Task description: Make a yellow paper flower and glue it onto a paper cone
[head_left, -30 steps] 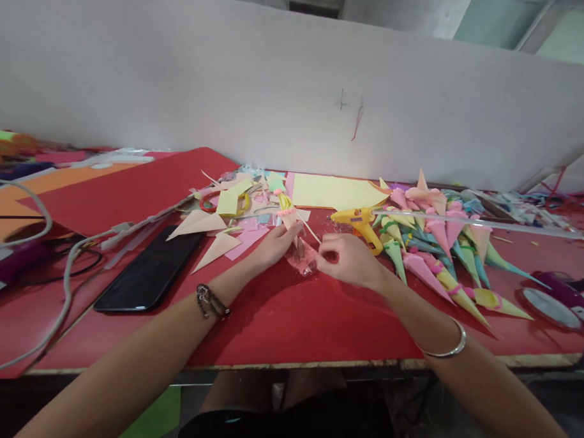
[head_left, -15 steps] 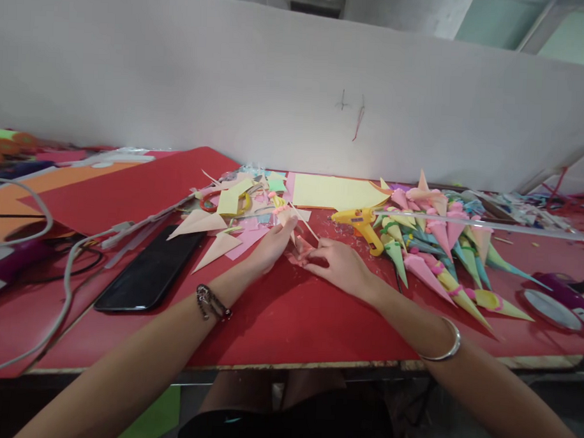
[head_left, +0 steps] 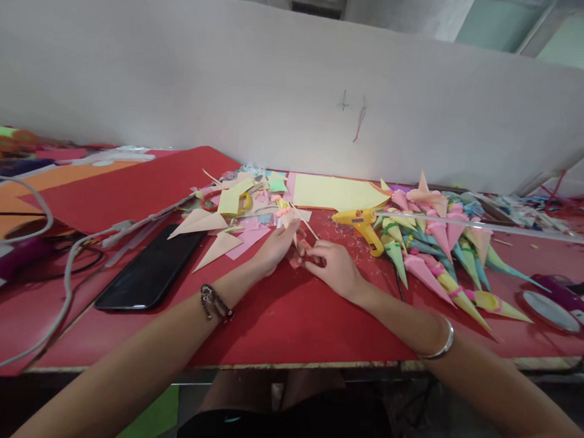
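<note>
My left hand [head_left: 275, 247] and my right hand [head_left: 335, 266] meet over the middle of the red table. Their fingers pinch a small salmon-pink piece [head_left: 295, 262] between them, mostly covered by the fingertips. A peach paper cone with pink and yellow trim [head_left: 286, 214] shows just beyond my left fingertips; whether that hand touches it I cannot tell. Behind my right fingers lies a thin pale stick [head_left: 305, 221]. To the right of it rests a yellow glue gun [head_left: 363, 225] with a long clear glue stick [head_left: 483, 224] in its back.
Several trimmed paper cones [head_left: 431, 265] are heaped on the right, beside a round white-faced object [head_left: 550, 311]. On the left are a black phone [head_left: 149, 271], peach paper pieces [head_left: 198, 222], scissors [head_left: 247, 203] and a white cable [head_left: 69, 281]. Yellow sheets [head_left: 336, 192] lie near the wall.
My right fingers have drawn in closer to the left ones and curled more around the salmon-pink piece. Less of it shows now. The things on the table stay put.
</note>
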{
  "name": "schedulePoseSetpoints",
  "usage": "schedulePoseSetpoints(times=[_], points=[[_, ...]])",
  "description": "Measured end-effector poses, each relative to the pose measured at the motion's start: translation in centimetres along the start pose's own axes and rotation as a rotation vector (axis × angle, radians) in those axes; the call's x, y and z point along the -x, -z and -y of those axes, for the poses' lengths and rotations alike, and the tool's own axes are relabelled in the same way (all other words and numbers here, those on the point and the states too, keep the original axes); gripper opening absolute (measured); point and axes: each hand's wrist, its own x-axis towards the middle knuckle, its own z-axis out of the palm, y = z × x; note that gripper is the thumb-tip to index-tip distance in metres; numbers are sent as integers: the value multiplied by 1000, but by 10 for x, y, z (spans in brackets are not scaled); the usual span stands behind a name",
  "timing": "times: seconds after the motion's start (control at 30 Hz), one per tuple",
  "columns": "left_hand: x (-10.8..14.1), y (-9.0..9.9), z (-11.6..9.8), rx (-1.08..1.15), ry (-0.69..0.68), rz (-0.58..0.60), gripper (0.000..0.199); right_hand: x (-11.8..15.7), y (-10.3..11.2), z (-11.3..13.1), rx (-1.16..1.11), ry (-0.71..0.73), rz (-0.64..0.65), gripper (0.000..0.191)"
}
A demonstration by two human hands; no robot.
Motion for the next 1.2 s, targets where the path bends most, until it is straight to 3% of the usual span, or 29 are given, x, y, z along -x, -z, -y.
schedulePoseSetpoints(times=[0.2, 0.43, 0.67, 0.8, 1.07, 1.2], points=[[-2, 2, 1, -10, 20, 20, 33, -2, 0, -1, -176, -66, 6, 10], [-5, 8, 1, -1, 38, 17, 34, -4, 5, 4, -632, -180, 54, 13], [-5, 8, 0, -47, 64, 33, 34, -6, 10, 1, -1002, -279, -98, 22], [-3, 7, -1, -86, 12, 54, 36, -7, 12, 1, -1043, -272, -122, 32], [-2, 6, -2, -228, -34, 150, 39, -7, 13, 4, -974, -250, -180, 18], [1, 4, -5, -301, -55, 123, 39, -8, 14, 5, -1016, -239, -171, 20]])
